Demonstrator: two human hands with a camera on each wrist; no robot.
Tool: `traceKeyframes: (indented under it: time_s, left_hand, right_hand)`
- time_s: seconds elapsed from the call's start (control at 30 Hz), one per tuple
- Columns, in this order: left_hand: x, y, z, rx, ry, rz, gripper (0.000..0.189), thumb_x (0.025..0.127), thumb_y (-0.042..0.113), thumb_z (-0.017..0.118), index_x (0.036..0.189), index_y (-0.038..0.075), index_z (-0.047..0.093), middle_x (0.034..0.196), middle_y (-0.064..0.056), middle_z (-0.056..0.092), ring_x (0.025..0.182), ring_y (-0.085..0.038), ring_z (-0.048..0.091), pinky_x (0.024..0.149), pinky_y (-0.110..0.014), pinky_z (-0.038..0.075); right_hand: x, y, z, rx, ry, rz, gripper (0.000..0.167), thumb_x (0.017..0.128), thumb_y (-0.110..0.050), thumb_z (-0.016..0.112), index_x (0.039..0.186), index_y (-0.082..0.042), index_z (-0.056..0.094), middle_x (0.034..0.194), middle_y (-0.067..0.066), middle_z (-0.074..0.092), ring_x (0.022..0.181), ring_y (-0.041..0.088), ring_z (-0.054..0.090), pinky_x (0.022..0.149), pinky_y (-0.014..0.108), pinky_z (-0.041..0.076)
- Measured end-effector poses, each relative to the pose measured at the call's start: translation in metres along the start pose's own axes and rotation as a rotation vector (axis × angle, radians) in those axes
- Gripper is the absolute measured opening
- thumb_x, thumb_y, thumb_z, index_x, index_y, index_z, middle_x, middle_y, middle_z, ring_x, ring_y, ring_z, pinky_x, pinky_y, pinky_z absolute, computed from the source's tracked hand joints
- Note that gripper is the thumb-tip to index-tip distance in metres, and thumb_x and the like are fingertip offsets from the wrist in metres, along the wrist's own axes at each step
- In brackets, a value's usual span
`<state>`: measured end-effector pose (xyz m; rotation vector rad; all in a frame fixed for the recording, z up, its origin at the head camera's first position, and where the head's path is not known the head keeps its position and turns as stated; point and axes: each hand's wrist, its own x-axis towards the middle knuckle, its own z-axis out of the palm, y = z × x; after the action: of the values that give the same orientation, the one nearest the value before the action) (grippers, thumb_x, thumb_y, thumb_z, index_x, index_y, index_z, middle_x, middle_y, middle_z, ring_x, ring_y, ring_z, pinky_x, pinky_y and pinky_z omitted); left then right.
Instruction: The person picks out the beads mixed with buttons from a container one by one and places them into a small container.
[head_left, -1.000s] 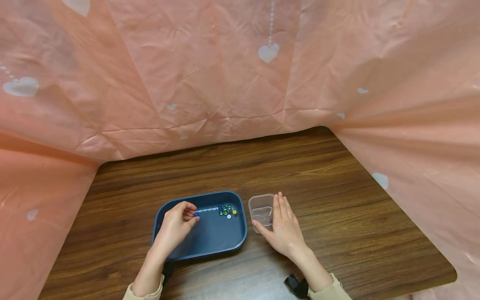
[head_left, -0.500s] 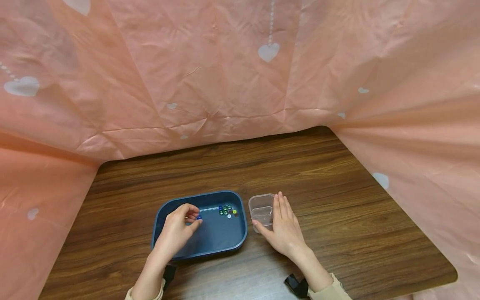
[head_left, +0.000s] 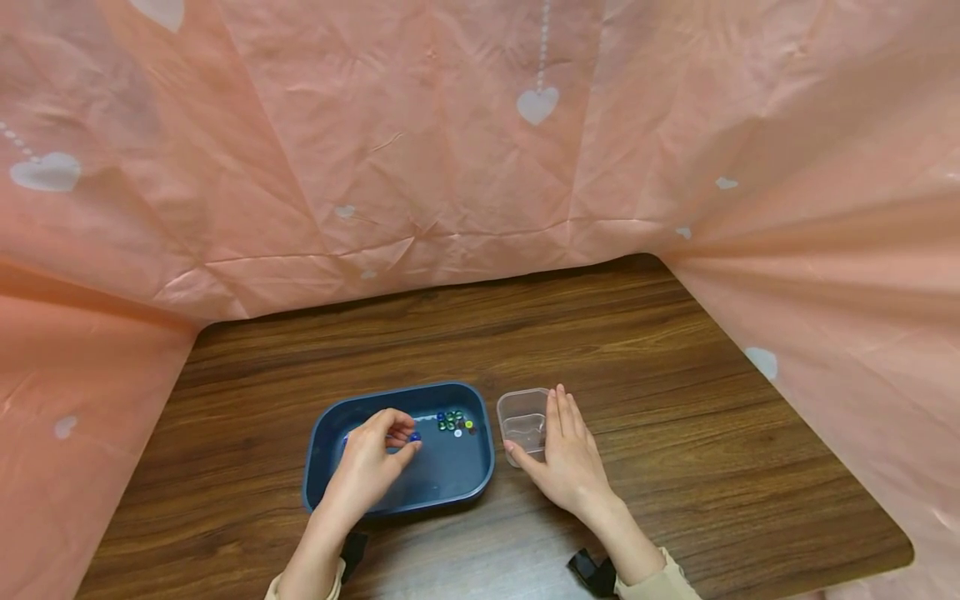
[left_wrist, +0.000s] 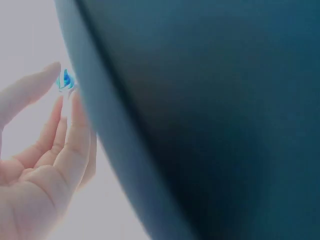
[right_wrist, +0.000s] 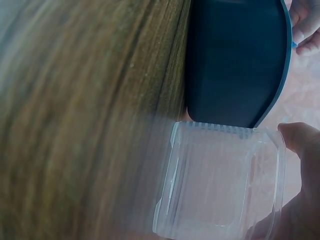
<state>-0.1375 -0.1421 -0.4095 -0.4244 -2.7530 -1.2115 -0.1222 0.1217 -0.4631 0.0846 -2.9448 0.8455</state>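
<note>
My left hand [head_left: 367,462] pinches a blue glass marble [head_left: 415,437] between thumb and fingertips, over the dark blue tray [head_left: 442,479]. In the left wrist view the marble [left_wrist: 66,80] shows clear and blue between the fingertips, beyond the tray's rim. Several more marbles [head_left: 451,421], mostly green and blue with a yellow and a white one, lie in the tray's far right corner. To the right of the tray stands a clear plastic container [head_left: 516,408]. My right hand [head_left: 567,462] rests against its right side with straight fingers, its thumb at the near rim.
The wooden table [head_left: 660,417] carries the tray and the container side by side, close together. A pink curtain [head_left: 450,167] with pale hearts hangs behind and along both sides. Another blue marble [head_left: 346,439] shows partly in the tray, left of my left hand.
My left hand has moved to the right across the tray, carrying the blue marble. The right hand and the container stay where they were.
</note>
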Motion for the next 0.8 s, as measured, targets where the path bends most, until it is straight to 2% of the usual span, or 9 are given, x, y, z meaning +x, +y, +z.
traceKeyframes:
  time_s: [0.2,0.43,0.7,0.8]
  left_hand:
    - [0.000,0.003,0.002,-0.006,-0.009,0.001,0.022,0.080,-0.004,0.076,0.098,0.002,0.065,0.092,-0.007,0.063,0.083,-0.017,0.062,0.074,-0.030,0.058]
    - [0.000,0.008,0.005,-0.036,0.009,0.039,0.022,0.079,-0.005,0.076,0.096,0.001,0.064,0.092,-0.010,0.064,0.082,-0.019,0.063,0.074,-0.032,0.058]
    - [0.001,0.013,0.010,-0.044,0.021,0.037,0.021,0.081,-0.003,0.076,0.097,0.002,0.065,0.092,-0.007,0.065,0.082,-0.019,0.063,0.074,-0.038,0.058]
    - [0.001,0.014,0.010,-0.054,0.021,0.042,0.021,0.081,-0.003,0.076,0.097,0.001,0.065,0.092,-0.007,0.064,0.082,-0.019,0.064,0.074,-0.036,0.058]
  right_hand:
    - [0.000,-0.001,0.000,-0.004,0.000,-0.002,0.103,0.090,-0.059,0.058,0.152,0.009,0.013,0.159,0.026,0.011,0.147,0.041,0.013,0.113,0.061,0.023]
    - [0.000,-0.001,0.000,-0.004,0.006,0.003,0.103,0.090,-0.059,0.059,0.152,0.010,0.014,0.159,0.027,0.012,0.147,0.042,0.013,0.112,0.062,0.024]
    - [0.000,0.000,0.000,-0.001,-0.014,0.012,0.104,0.090,-0.060,0.058,0.153,0.008,0.010,0.160,0.025,0.009,0.147,0.040,0.011,0.113,0.062,0.022]
    - [0.001,0.000,0.000,0.004,-0.017,0.015,0.104,0.090,-0.060,0.058,0.153,0.008,0.010,0.160,0.025,0.009,0.148,0.040,0.010,0.113,0.062,0.022]
